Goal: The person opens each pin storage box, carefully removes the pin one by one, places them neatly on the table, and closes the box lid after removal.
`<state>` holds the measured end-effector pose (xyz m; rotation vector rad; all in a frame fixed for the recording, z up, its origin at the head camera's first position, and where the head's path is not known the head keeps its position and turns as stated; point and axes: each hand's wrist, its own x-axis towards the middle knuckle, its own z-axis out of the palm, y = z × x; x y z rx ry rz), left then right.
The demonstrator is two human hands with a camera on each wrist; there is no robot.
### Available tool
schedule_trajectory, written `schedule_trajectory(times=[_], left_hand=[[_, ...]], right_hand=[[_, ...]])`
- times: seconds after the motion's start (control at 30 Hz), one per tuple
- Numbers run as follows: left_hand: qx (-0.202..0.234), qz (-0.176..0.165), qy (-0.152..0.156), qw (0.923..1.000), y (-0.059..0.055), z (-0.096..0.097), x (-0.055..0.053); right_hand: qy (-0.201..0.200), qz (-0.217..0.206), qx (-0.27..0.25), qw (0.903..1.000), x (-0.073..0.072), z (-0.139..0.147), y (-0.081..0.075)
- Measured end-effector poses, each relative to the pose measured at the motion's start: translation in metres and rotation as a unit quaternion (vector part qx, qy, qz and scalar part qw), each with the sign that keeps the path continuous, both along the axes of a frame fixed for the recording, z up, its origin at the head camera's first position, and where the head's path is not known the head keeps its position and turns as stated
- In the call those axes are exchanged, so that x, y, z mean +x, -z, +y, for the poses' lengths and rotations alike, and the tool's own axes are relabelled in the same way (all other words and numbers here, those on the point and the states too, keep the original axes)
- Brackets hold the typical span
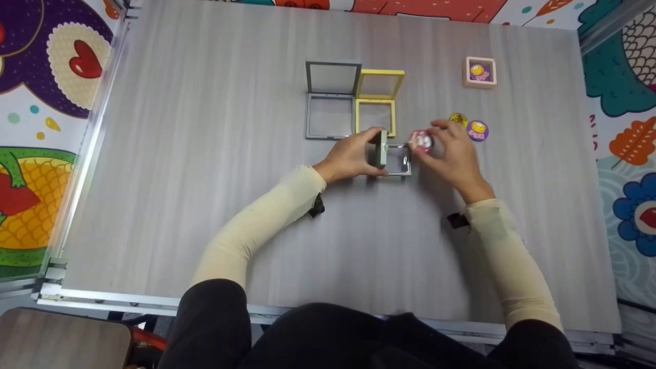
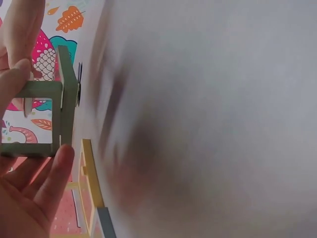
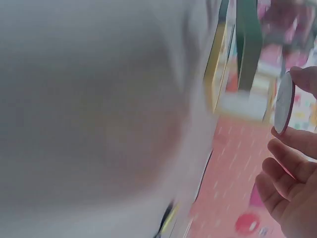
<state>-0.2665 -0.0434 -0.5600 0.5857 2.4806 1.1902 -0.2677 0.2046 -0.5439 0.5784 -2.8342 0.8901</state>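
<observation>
My left hand [image 1: 348, 158] grips a small green hinged display frame [image 1: 382, 148] by its side, thumb and fingers at opposite edges. The frame's two halves stand swung apart, one upright and the other out to the right. Just right of it, my right hand [image 1: 457, 159] pinches a round red-and-white badge [image 1: 420, 141] between thumb and fingertip. In the right wrist view the badge [image 3: 284, 103] is seen nearly edge-on, its pale face toward the green frame [image 3: 247, 44]. The green frame [image 2: 64, 114] also shows in the left wrist view, held by the fingers.
Beyond my left hand, a grey frame [image 1: 308, 115] and a yellow frame [image 1: 380, 73] stand side by side, lids raised. Two loose badges, one purple [image 1: 478, 130] and one yellow [image 1: 457, 120], lie beyond my right hand. A pale pink frame [image 1: 478, 85] holding a purple badge sits farther back.
</observation>
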Motion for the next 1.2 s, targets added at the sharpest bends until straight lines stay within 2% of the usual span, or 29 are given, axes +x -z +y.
schedule_trajectory(times=[0.13, 0.27, 0.4, 0.47, 0.6, 0.7, 0.87, 0.93, 1.2], left_hand=[[-0.006, -0.006, -0.005, 1.0000, -0.001, -0.002, 0.000], [-0.008, -0.005, -0.003, 1.0000, -0.002, -0.002, 0.000], [-0.008, -0.007, 0.000, 0.9999, -0.002, -0.003, 0.001], [-0.009, -0.009, -0.002, 0.9999, -0.002, -0.005, 0.002], [-0.010, -0.008, -0.004, 0.9999, -0.002, -0.006, 0.003], [-0.010, -0.003, 0.002, 0.9999, -0.002, -0.006, 0.003], [-0.015, 0.004, 0.005, 0.9999, -0.003, -0.004, 0.003], [-0.016, 0.004, 0.003, 0.9999, -0.003, -0.004, 0.003], [-0.009, -0.004, -0.003, 1.0000, -0.002, -0.006, 0.004]], right_hand=[[0.057, 0.001, -0.016, 0.9982, -0.015, 0.031, 0.004], [0.133, -0.048, -0.006, 0.9900, -0.024, 0.064, 0.008], [0.205, -0.094, 0.002, 0.9743, -0.032, 0.095, 0.008], [0.230, -0.109, 0.004, 0.9670, -0.034, 0.107, 0.008], [0.269, -0.179, 0.026, 0.9460, -0.036, 0.125, 0.010], [0.286, -0.216, 0.038, 0.9326, -0.035, 0.132, 0.013], [0.268, -0.163, 0.051, 0.9482, -0.034, 0.135, 0.022], [0.263, -0.152, 0.056, 0.9511, -0.033, 0.136, 0.025], [0.288, -0.197, 0.068, 0.9346, -0.037, 0.134, 0.027]])
